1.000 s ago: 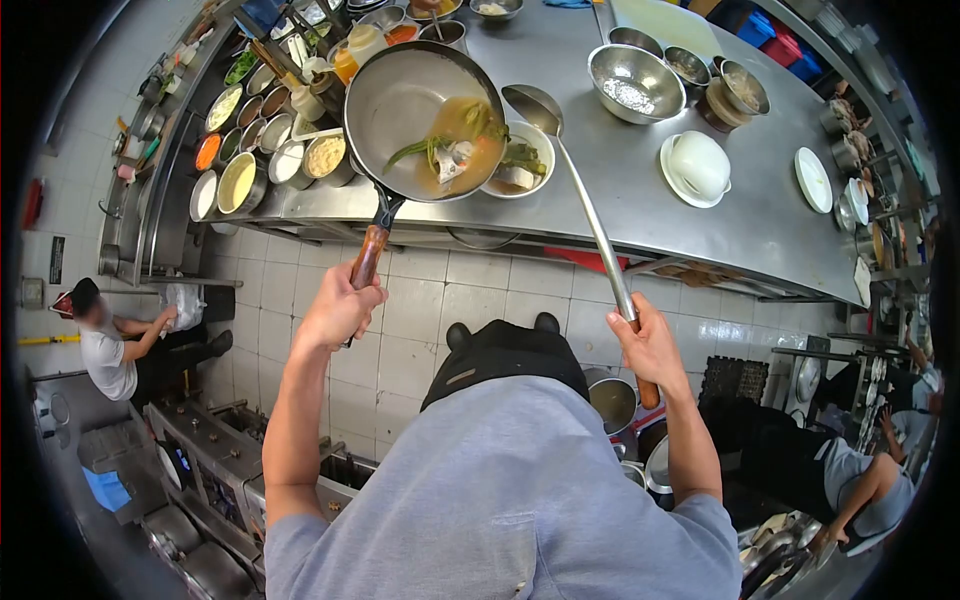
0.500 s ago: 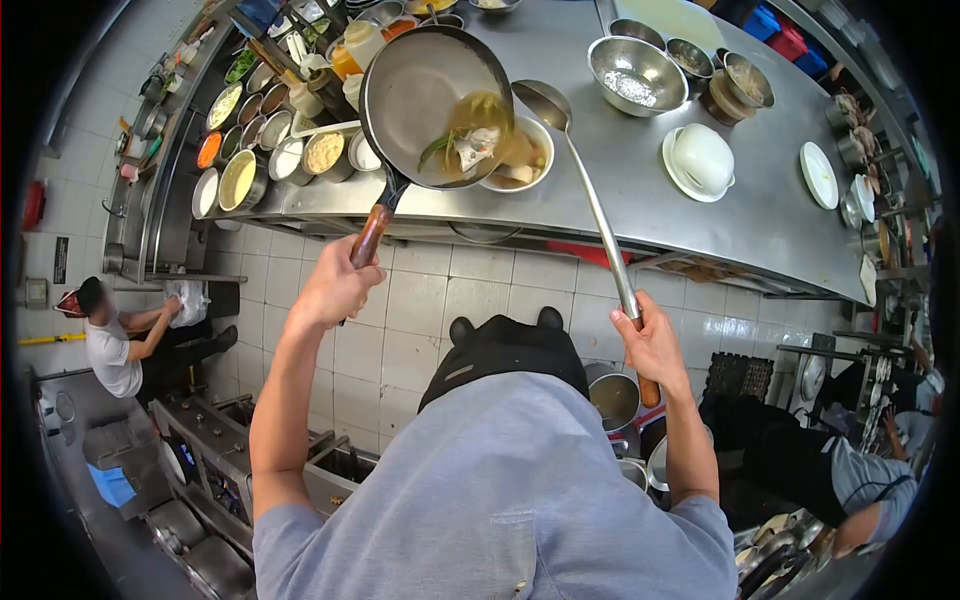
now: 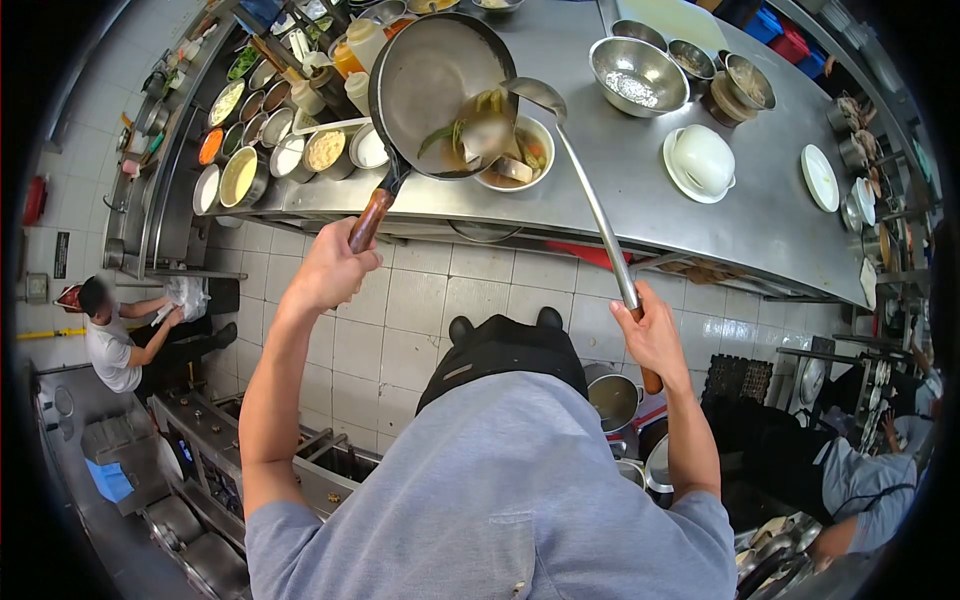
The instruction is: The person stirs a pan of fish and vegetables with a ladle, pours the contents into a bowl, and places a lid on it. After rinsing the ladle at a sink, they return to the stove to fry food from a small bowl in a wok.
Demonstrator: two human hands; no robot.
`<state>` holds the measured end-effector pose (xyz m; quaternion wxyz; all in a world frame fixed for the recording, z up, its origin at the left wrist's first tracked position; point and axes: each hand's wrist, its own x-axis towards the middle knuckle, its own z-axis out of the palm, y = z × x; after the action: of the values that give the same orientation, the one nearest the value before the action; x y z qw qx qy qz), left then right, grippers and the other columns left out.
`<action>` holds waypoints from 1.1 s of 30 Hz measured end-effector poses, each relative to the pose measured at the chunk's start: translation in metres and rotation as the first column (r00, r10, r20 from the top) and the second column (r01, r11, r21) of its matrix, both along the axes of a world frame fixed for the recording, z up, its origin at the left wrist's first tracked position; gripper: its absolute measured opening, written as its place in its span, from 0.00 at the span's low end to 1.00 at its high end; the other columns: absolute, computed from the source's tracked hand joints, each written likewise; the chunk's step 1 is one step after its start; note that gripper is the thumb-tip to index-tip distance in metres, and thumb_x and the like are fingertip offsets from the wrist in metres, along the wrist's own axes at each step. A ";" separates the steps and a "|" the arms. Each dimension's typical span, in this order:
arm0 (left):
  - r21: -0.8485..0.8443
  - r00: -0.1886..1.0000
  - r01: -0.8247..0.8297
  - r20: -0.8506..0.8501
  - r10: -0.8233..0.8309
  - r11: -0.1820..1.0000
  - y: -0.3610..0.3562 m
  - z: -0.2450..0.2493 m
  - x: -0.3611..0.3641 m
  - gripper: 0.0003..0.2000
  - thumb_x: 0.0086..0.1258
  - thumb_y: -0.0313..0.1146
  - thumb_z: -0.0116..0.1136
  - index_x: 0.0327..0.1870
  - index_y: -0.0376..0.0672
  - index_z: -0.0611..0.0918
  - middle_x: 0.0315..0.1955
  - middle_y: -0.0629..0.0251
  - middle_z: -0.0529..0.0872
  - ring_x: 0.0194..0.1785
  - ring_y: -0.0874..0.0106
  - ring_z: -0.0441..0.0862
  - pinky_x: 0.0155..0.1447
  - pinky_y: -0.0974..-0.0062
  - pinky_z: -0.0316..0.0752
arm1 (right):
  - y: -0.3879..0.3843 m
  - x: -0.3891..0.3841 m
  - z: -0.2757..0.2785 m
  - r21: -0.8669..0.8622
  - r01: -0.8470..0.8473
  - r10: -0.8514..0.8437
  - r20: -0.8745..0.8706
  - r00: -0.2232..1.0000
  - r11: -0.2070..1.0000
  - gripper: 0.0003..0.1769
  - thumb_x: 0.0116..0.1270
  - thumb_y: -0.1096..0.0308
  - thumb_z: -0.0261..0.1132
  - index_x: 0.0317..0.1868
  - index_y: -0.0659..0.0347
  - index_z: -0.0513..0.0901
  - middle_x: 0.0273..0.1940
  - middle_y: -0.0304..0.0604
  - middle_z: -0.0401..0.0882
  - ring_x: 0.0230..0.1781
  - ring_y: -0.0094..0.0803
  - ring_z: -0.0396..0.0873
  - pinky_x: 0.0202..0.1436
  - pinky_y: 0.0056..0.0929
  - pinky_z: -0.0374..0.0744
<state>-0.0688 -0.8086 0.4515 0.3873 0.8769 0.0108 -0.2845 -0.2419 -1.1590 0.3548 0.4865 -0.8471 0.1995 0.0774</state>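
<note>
Brown wood forms the wok handle [image 3: 374, 214], clamped in the left hand [image 3: 335, 266]. The right hand [image 3: 647, 326] is closed around the ladle [image 3: 598, 215] near its lower end. The wok [image 3: 430, 75] is tilted, with greens [image 3: 436, 140] and a blurred pale piece [image 3: 486, 137] toward its lower right rim, which overlaps the white bowl [image 3: 547, 142] on the tabletop [image 3: 640, 190]. Ladle head [image 3: 540, 92]: at the wok's right rim; contact cannot be determined. Steel bowl [image 3: 612, 62]: farther right.

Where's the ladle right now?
Head view, right of centre: the ladle is in the right hand, its scoop up at the right rim of the pan.
</note>
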 end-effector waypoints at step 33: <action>0.338 0.937 0.144 0.256 -0.238 0.930 -0.001 -0.004 0.009 0.10 0.53 0.28 0.60 0.31 0.34 0.72 0.19 0.61 0.70 0.26 0.68 0.69 0.34 0.67 0.66 | -0.005 0.036 -0.026 -0.457 -0.091 0.179 0.154 0.972 0.885 0.12 0.62 0.67 0.63 0.42 0.59 0.70 0.25 0.54 0.78 0.29 0.58 0.77 0.31 0.53 0.71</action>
<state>-0.0597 -0.8091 0.4473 0.2106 0.9563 -0.0877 -0.1828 -0.2055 -1.1642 0.3288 0.2890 -0.9514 0.1046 -0.0186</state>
